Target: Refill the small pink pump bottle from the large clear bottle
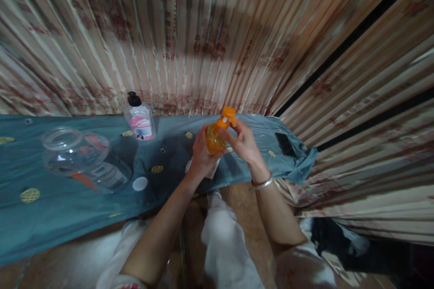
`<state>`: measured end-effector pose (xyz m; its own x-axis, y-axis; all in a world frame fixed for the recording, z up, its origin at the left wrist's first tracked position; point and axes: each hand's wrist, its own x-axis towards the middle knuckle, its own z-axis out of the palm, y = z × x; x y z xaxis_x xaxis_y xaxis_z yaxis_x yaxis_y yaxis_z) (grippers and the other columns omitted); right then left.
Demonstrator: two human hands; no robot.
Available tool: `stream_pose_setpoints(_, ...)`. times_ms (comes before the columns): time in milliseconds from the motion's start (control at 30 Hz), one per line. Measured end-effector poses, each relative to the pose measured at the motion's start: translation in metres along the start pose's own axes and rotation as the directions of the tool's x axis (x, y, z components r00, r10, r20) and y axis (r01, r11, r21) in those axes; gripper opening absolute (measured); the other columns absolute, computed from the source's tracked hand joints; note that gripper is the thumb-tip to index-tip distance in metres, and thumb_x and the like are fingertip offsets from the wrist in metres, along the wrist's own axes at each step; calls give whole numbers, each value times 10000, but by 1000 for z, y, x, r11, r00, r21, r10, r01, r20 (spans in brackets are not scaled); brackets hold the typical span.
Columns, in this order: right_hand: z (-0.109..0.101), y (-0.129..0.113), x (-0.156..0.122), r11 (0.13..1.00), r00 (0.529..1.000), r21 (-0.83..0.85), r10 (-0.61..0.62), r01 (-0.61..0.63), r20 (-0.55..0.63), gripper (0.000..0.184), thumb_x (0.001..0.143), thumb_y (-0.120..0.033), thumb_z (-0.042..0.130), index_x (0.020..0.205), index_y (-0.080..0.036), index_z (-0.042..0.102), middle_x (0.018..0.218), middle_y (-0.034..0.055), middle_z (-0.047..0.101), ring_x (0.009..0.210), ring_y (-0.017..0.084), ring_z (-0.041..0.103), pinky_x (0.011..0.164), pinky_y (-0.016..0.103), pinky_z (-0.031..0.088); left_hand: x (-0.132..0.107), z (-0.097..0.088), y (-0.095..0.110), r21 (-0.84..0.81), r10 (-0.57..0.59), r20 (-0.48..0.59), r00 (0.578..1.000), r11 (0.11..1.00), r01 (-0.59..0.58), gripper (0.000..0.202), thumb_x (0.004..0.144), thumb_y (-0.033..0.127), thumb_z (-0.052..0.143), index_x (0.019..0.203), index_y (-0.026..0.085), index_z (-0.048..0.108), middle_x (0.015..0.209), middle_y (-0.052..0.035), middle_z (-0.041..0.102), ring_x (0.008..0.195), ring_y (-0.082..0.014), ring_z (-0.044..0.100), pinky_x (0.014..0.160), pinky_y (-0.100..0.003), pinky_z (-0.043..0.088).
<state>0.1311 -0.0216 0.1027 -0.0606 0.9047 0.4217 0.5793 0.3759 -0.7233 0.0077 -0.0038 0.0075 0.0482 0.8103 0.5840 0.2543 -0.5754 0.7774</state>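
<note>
From my remote seat I see both forearms rising from the bottom edge and meeting just right of the frame's centre, above the teal cloth point(68, 207). The left hand point(200, 156) is curled tightly around the body of the orange pump bottle point(215, 137), with its palm toward the bottle and its knuckles toward me. The right hand point(244, 144), a metal bangle point(263, 184) at its wrist, comes in from the right with its fingertips closed on the neck just under the pump head. The bottle is held off the cloth, its long axis near upright and leaning a little to the upper right, pump head on top. I cannot tell which way the nozzle faces. The left palm hides most of the bottle's lower half, and something white point(214, 172) under that hand is too covered to identify. At centre left a clear bottle with a black cap point(139, 119) stands upright. Further left a clear jar point(81, 158) lies on its side, a white lid point(140, 184) beside it. A dark phone point(285, 144) lies near the cloth's right end. The frame is dim and soft.
</note>
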Motion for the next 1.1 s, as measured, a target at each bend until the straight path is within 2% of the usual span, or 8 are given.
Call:
stream_pose_setpoints(100, 4, -4, 1, 998, 990, 3, 70, -70, -121, 391, 747, -494, 656, 999, -201, 599, 1025, 52, 682, 938, 223, 635, 897, 380, 485, 0, -1, 1, -8, 0, 4, 1000, 1000, 0, 872, 666, 488, 732, 1348, 157, 301, 1320, -186, 495, 1223, -317, 495, 997, -474, 423)
stream_pose_setpoints(167, 5, -7, 2, 995, 984, -32, 91, -97, -150, 427, 703, -492, 698, 994, -197, 594, 1036, 60, 678, 953, 237, 629, 909, 399, 473, -1, -2, 1, -21, 1, 6, 1000, 1000, -1, 863, 671, 490, 726, 1351, 169, 301, 1315, -179, 498, 1221, -318, 496, 992, -484, 426)
stream_pose_setpoints(333, 2, -8, 0, 998, 997, 59, 21, -16, -78, 528, 713, -479, 701, 1147, -216, 554, 1127, 53, 656, 1051, 220, 606, 955, 366, 458, -2, 0, 0, -44, -10, 6, 1000, 999, 10, 880, 668, 500, 724, 1373, 222, 277, 1323, -155, 490, 1220, -314, 499, 978, -500, 438)
stream_pose_setpoints(467, 1, -7, -2, 997, 999, 71, -11, 14, -39, 395, 783, -497, 626, 1074, -230, 612, 1121, 42, 667, 1079, 218, 598, 978, 361, 444, -1, 0, 1, -36, -15, 12, 1000, 999, 16, 895, 645, 496, 744, 1361, 198, 298, 1320, -164, 495, 1219, -324, 499, 991, -482, 427)
stream_pose_setpoints(700, 7, -10, 0, 996, 984, -33, 76, -83, -159, 426, 738, -520, 661, 1010, -195, 615, 1076, 76, 678, 989, 244, 629, 940, 396, 459, -1, -2, 1, 5, -17, 19, 1000, 1000, 17, 896, 657, 501, 730, 1360, 166, 288, 1319, -186, 490, 1228, -329, 493, 1005, -482, 409)
stream_pose_setpoints(900, 3, -11, -2, 1000, 996, -21, 17, -19, -84, 507, 743, -477, 679, 1169, -229, 562, 1157, 55, 653, 1046, 227, 611, 958, 366, 458, -1, 0, -1, -29, -10, 3, 1000, 1000, 10, 882, 670, 530, 706, 1355, 167, 285, 1330, -185, 483, 1234, -321, 489, 1009, -475, 413)
stream_pose_setpoints(1000, 2, -10, -2, 1000, 999, -16, 15, -16, -52, 418, 770, -487, 641, 1091, -221, 611, 1098, 51, 674, 1035, 230, 610, 957, 371, 459, 0, 0, 0, -53, -15, 9, 1000, 998, 15, 877, 664, 528, 709, 1346, 156, 300, 1309, -178, 498, 1204, -323, 511, 1004, -474, 421)
stream_pose_setpoints(1100, 5, -10, -1, 999, 995, -26, 38, -40, -91, 381, 773, -500, 623, 1017, -208, 633, 1057, 57, 683, 1011, 235, 617, 947, 384, 459, 0, -1, 2, -55, -17, 19, 1000, 998, 18, 869, 676, 527, 699, 1345, 135, 307, 1300, -179, 499, 1195, -334, 515, 999, -467, 427)
